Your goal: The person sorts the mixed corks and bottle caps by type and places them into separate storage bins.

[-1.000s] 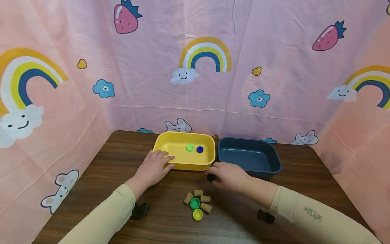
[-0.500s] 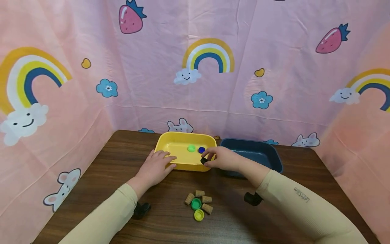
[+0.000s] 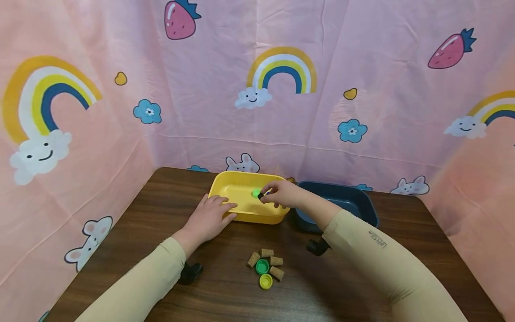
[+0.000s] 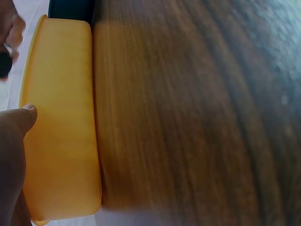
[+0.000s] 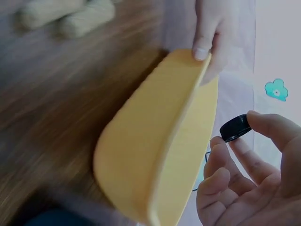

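My right hand [image 3: 283, 193] pinches a black bottle cap [image 5: 235, 127] between thumb and fingertips, over the inside of the yellow bin [image 3: 257, 218]. A light green cap [image 3: 255, 192] lies in that bin, just left of the pinched cap; a blue cap there is mostly hidden behind my fingers. At the bin's front left corner my left hand [image 3: 207, 218] holds the rim, thumb against the outer wall and fingers over the edge. Nearer on the table are several corks [image 3: 276, 272], a green cap [image 3: 262, 267] and a yellow cap [image 3: 266, 281] in a loose cluster.
A dark blue bin [image 3: 306, 223] stands right beside the yellow one, partly covered by my right forearm. Patterned pink cloth [image 3: 289, 120] hangs behind and at both sides of the wooden table [image 3: 225, 286]. Black straps show at both wrists.
My right hand has carried the black cap up from in front of the bins, leftward over the rim and above the yellow bin's inside. The left hand has stayed on the rim.
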The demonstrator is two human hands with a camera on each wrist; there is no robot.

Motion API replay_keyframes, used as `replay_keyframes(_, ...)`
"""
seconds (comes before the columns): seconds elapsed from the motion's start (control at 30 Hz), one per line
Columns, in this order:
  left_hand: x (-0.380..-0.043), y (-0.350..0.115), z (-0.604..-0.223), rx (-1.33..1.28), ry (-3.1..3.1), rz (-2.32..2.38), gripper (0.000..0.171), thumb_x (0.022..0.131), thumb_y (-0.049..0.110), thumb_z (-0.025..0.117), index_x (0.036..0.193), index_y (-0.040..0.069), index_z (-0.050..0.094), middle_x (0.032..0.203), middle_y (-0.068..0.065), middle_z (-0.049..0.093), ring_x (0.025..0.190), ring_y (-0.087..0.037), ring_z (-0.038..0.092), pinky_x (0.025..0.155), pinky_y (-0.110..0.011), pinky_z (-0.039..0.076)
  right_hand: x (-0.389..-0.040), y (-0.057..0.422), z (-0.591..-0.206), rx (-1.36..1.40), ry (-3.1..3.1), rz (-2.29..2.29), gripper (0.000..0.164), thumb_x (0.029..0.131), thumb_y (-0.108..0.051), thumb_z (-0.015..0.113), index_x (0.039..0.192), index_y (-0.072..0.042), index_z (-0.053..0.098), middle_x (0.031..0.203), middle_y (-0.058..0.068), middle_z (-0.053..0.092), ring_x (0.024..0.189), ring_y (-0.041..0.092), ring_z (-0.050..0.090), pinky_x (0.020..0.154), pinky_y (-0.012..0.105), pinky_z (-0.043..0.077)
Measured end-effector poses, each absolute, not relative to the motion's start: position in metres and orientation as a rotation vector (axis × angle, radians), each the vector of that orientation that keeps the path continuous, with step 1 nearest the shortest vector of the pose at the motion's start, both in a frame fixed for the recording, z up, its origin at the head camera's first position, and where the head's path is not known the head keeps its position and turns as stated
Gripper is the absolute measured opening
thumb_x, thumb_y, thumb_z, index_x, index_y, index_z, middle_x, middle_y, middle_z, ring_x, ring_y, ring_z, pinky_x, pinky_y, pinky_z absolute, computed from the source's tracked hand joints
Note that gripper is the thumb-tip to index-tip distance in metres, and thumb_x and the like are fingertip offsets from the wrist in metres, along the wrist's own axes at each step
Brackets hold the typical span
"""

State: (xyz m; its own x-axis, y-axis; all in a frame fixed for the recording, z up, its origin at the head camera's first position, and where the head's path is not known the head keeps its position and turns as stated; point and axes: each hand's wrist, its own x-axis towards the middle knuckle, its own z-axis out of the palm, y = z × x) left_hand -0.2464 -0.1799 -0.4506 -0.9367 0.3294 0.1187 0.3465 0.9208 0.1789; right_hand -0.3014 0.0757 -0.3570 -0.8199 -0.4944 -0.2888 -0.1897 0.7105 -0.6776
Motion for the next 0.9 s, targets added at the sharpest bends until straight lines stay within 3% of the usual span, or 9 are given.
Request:
replay_keyframes(0.3, -0.247, -0.181, -0.451, -0.539, -2.997, -0.291, 0.044, 0.102, 0.049, 0.05, 0.137, 0.027, 0.061, 0.143, -0.007, 0.052, 0.139, -0.03, 0.039, 0.119, -0.059, 0.014, -0.333, 0.044, -0.358, -0.427, 2.374, -1.114, 0.029, 0.095, -0.028, 0.068, 0.118, -0.01, 0.065, 0.105, 0.012, 0.066, 0.076, 0.022, 0.059, 0.067, 0.036, 0.052)
replay_keyframes(0.47, -0.245, -0.181, -0.451, -0.537, -2.993, -0.288, 0.043, 0.102, 0.049, 0.05, 0.137, 0.026, 0.061, 0.143, -0.007, 0.053, 0.138, -0.031, 0.04, 0.119, -0.059, 0.015, -0.343, 0.034, -0.36, -0.415, 2.44, -1.046, 0.033, 0.095, -0.031, 0.068, 0.121, -0.011, 0.065, 0.107, 0.009, 0.066, 0.085, 0.023, 0.063, 0.08, 0.044, 0.055)
replay_keyframes(0.7, -0.243, -0.181, -0.451, -0.527, -2.998, -0.281, 0.044, 0.102, 0.051, 0.049, 0.138, 0.029, 0.06, 0.144, -0.005, 0.052, 0.138, -0.028, 0.04, 0.119, -0.058, 0.015, -0.356, 0.025, -0.375, -0.424, 2.524, -0.944, 0.036, 0.094, -0.035, 0.07, 0.121, -0.013, 0.066, 0.115, 0.01, 0.066, 0.089, 0.024, 0.063, 0.08, 0.042, 0.056)
replay_keyframes(0.77, -0.243, -0.181, -0.45, -0.53, -2.998, -0.286, 0.043, 0.102, 0.05, 0.049, 0.138, 0.029, 0.06, 0.144, -0.005, 0.052, 0.139, -0.028, 0.039, 0.119, -0.057, 0.015, -0.36, 0.021, -0.381, -0.46, 2.576, -0.873, 0.037, 0.093, -0.035, 0.071, 0.122, -0.012, 0.066, 0.126, 0.01, 0.063, 0.094, 0.024, 0.064, 0.086, 0.043, 0.055)
replay_keyframes(0.9, -0.242, -0.18, -0.449, -0.531, -2.991, -0.283, 0.042, 0.101, 0.049, 0.051, 0.137, 0.028, 0.061, 0.143, -0.004, 0.053, 0.138, -0.028, 0.04, 0.119, -0.057, 0.016, -0.364, 0.011, -0.39, -0.612, 2.713, -0.601, 0.037, 0.094, -0.033, 0.07, 0.125, -0.012, 0.067, 0.13, 0.009, 0.063, 0.106, 0.024, 0.063, 0.092, 0.038, 0.053)
